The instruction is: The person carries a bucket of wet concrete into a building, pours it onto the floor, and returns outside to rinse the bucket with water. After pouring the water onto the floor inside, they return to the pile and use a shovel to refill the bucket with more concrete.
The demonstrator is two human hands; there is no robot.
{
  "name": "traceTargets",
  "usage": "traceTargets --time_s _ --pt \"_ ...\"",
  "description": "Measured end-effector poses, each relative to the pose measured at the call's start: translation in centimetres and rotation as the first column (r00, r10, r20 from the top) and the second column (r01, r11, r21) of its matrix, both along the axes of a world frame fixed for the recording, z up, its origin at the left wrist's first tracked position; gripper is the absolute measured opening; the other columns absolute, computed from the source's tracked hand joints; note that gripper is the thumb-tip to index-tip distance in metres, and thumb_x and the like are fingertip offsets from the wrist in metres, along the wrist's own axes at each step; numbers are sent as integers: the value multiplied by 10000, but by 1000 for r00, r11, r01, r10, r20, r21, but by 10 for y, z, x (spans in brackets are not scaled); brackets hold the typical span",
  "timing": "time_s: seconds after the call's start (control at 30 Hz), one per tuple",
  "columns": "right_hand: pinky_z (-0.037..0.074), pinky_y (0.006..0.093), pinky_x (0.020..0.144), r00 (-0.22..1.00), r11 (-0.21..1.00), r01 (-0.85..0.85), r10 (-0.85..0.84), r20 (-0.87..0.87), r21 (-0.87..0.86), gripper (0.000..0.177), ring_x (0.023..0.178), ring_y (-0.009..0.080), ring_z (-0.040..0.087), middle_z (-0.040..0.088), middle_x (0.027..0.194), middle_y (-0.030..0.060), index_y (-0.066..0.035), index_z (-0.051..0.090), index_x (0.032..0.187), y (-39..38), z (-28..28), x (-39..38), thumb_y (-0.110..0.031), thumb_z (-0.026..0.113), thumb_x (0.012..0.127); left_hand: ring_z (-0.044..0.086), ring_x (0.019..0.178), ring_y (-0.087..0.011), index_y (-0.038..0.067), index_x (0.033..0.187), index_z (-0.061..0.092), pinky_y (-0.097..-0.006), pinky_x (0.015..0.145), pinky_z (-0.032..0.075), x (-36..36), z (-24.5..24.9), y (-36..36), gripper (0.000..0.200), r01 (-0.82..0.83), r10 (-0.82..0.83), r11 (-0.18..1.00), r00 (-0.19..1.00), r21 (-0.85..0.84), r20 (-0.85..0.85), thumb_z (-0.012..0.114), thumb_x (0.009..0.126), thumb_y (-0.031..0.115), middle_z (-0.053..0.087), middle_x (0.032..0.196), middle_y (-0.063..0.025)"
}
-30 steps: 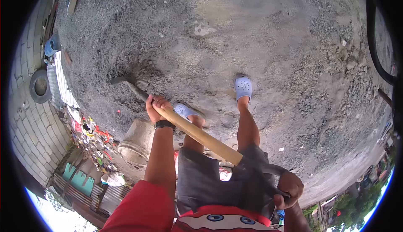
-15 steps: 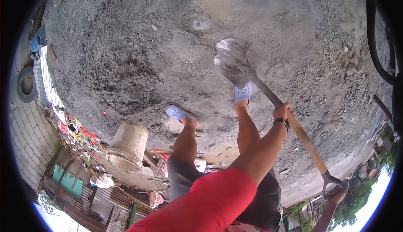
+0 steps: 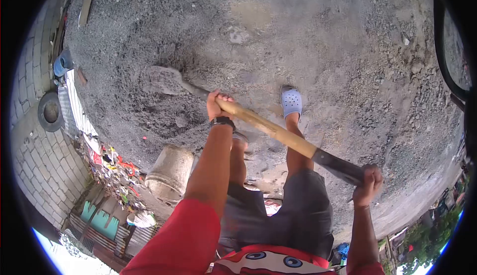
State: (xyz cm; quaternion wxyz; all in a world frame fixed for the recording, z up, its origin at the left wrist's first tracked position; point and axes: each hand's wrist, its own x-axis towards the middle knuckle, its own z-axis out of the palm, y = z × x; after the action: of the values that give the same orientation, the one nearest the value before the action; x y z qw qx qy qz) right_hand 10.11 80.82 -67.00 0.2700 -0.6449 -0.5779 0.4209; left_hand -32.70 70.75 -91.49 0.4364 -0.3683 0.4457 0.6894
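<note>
A shovel (image 3: 271,127) with a wooden shaft slants across the front of my body. My left hand (image 3: 217,105), with a dark watch at the wrist, is wrapped round the shaft just behind the metal neck. At the far end my right hand (image 3: 368,185) grips the dark handle. The blade, at the left, blends with the dark gravel pile (image 3: 164,106) and overlaps it in this view. A dirty pale bucket (image 3: 171,173) leans on the ground near my left arm. My light-blue clog (image 3: 291,101) shows beyond the shaft; the other is mostly hidden.
Scattered litter (image 3: 117,170), an old tire (image 3: 50,112) and a block wall (image 3: 42,165) line the left side. A blue container (image 3: 62,62) stands farther up. Another gravel heap (image 3: 417,111) lies at the right, by a black curved bar (image 3: 442,51).
The shovel has swung left, its blade going from in front of my feet to the gravel pile. Both hands moved left with it, the right hand rising nearer my body.
</note>
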Motion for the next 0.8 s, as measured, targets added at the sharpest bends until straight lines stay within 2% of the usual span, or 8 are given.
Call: traceTargets --time_s 0.07,0.13,0.27,0.3,0.37,0.53,0.67,0.8 --pt "409 358 537 821 829 -548 558 -122 108 354 569 207 521 534 648 78 -66 529 734 -16 45 -43 -375 673 829 523 524 -94 174 594 476 -300 546 468 -59 25 -48 340 3 3 997 997 77 -80 651 873 258 497 548 53" --pt "398 358 520 736 754 -637 657 -165 161 363 545 220 508 523 637 86 -64 515 721 -16 62 -51 -373 676 821 519 526 -115 165 585 480 -305 556 464 -66 54 -53 347 -8 6 993 1000 116 14 660 851 295 506 554 42" --pt "373 316 515 997 987 -75 72 -25 -144 360 561 154 492 530 682 38 -62 532 769 2 75 59 -373 600 937 502 549 -164 149 717 483 -344 563 463 57 60 25 249 -23 23 1000 999 0 26 712 795 207 498 612 -3" --pt "329 276 477 921 910 387 -371 124 -152 366 516 112 443 476 629 13 -89 513 763 -5 67 119 -390 560 966 507 561 -171 141 732 494 -352 565 469 103 55 50 240 -47 41 998 989 37 141 726 791 159 504 635 -8" --pt "281 254 382 751 700 660 -619 231 -271 382 395 74 360 364 517 -39 -153 463 692 28 117 132 -395 550 974 521 596 -174 98 791 510 -363 590 487 215 43 86 231 29 -36 999 962 29 272 737 812 137 523 690 -31" --pt "257 220 310 503 531 845 -758 414 -55 448 364 29 301 316 490 -77 -218 387 602 40 189 217 -447 543 954 581 572 -262 51 802 547 -448 567 544 435 32 111 196 301 -250 953 747 21 616 724 803 135 536 670 -79" --pt "275 247 322 566 596 792 -641 518 -129 479 337 75 315 322 459 -64 -200 387 581 56 108 213 -513 576 890 619 611 -293 36 796 542 -474 597 561 356 -40 84 196 239 -162 967 848 -91 504 704 806 146 559 690 -111" --pt "257 304 371 701 545 709 -610 369 -447 434 360 113 312 319 466 -34 -191 369 577 52 -2 58 -407 565 898 572 539 -257 30 760 502 -406 529 528 170 -103 48 132 198 -105 942 940 -269 323 626 781 71 548 671 -100"
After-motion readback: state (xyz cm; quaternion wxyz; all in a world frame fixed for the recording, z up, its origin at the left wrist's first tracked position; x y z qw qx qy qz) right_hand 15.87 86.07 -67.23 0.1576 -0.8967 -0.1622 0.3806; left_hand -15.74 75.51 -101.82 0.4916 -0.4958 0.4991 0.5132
